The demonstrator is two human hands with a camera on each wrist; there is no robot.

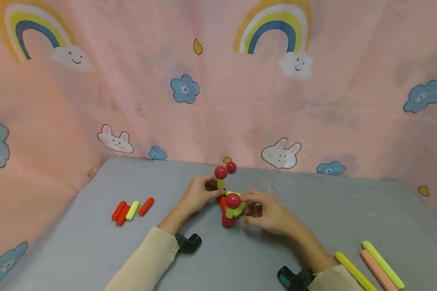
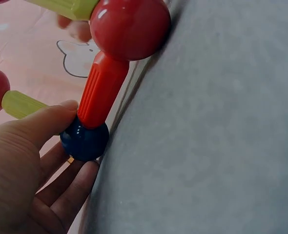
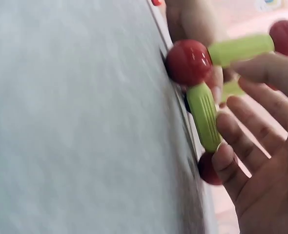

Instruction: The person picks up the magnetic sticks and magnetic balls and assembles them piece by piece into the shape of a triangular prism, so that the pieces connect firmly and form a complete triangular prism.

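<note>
ball-and-rod frame (image 1: 233,201): on table (image 1: 240,258), between left hand (image 1: 199,195) and right hand (image 1: 271,212)
red rod (image 2: 102,90): long axis nearward from blue ball (image 2: 88,142), closest to left hand
left hand: clamped on blue ball
right hand: at yellow-green rod (image 3: 202,114); gripping or not, cannot tell

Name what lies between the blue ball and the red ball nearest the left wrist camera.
Left wrist view: a red rod joins the blue ball to that red ball.
</note>
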